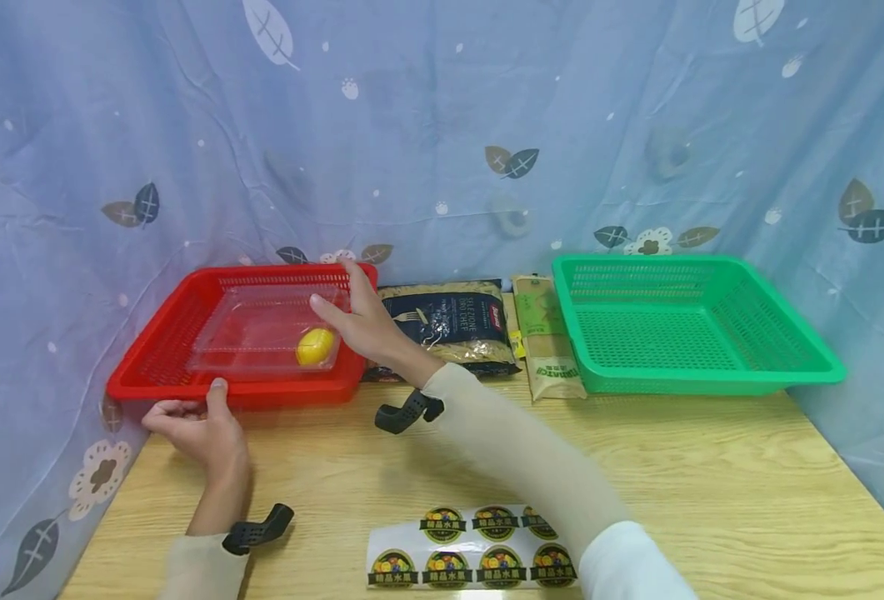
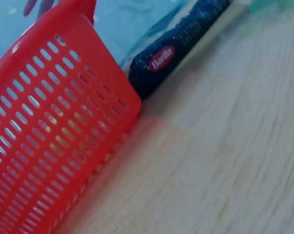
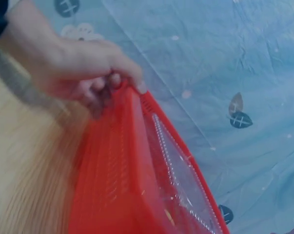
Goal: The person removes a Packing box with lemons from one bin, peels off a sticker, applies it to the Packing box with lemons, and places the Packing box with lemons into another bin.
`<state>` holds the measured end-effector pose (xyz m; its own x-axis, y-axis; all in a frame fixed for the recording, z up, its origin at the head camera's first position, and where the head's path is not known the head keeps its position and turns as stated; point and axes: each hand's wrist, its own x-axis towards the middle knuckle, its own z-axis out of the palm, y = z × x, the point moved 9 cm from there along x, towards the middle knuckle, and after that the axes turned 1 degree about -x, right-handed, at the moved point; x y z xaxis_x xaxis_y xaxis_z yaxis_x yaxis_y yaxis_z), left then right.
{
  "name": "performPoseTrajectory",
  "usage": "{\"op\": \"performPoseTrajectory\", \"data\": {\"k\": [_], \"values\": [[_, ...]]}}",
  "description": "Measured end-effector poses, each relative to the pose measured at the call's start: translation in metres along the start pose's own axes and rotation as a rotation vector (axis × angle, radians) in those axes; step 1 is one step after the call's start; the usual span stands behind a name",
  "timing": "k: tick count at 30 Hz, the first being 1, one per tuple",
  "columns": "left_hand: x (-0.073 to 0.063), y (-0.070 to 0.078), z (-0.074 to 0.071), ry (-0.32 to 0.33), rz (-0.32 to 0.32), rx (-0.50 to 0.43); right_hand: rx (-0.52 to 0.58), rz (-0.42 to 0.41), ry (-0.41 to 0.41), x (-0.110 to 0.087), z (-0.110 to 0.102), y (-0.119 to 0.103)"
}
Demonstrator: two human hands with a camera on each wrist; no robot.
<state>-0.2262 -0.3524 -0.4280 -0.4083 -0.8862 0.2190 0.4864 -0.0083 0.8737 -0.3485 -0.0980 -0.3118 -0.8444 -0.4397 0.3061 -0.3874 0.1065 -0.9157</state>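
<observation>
A red plastic basket (image 1: 235, 392) stands at the back left. Inside it lies a clear plastic box (image 1: 250, 329), and a yellow lemon-like fruit (image 1: 314, 347) shows at the box's right end. My left hand (image 1: 205, 437) grips the basket's front rim, thumb on top and fingers curled below. The right wrist view shows this left hand (image 3: 83, 66) on the rim. Over the basket's right side is my right hand (image 1: 370, 325), its thumb and forefinger spread apart. Whether it touches the rim is unclear. Its fingers (image 2: 29, 7) show behind the basket in the left wrist view.
Right of the red basket lies a dark pasta bag (image 1: 449, 325), beside a narrow green-and-brown packet (image 1: 549, 333). A green basket (image 1: 711, 379) stands at the back right. Near the front lies a sheet of round stickers (image 1: 471, 550). A blue curtain (image 1: 427, 125) hangs behind.
</observation>
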Motion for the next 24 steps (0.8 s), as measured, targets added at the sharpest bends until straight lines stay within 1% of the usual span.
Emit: {"op": "performPoseTrajectory", "data": {"k": [2, 4, 6, 9, 10, 15, 17, 21, 24], "values": [[0.001, -0.001, 0.002, -0.01, -0.007, -0.118, 0.0, 0.043, 0.031, 0.007, 0.003, 0.004], [0.001, -0.004, 0.004, -0.014, -0.048, -0.199, 0.001, 0.09, 0.063, 0.014, 0.006, 0.008], [-0.001, -0.007, 0.006, -0.018, -0.102, -0.253, 0.011, 0.153, 0.091, 0.018, 0.008, 0.015], [-0.005, -0.013, 0.008, -0.002, -0.181, -0.31, 0.034, 0.263, 0.132, 0.022, 0.012, 0.026], [-0.006, -0.014, 0.008, 0.006, -0.198, -0.324, 0.04, 0.297, 0.143, 0.023, 0.014, 0.03], [-0.009, -0.016, 0.004, 0.033, -0.208, -0.358, 0.015, 0.459, 0.188, 0.027, 0.02, 0.045], [-0.009, -0.017, 0.003, 0.043, -0.233, -0.369, -0.01, 0.52, 0.206, 0.028, 0.021, 0.05], [-0.008, -0.018, 0.002, 0.069, -0.311, -0.401, 0.007, 0.628, 0.234, 0.03, 0.024, 0.056], [-0.008, -0.016, 0.001, 0.083, -0.33, -0.407, 0.023, 0.68, 0.25, 0.03, 0.029, 0.062]]}}
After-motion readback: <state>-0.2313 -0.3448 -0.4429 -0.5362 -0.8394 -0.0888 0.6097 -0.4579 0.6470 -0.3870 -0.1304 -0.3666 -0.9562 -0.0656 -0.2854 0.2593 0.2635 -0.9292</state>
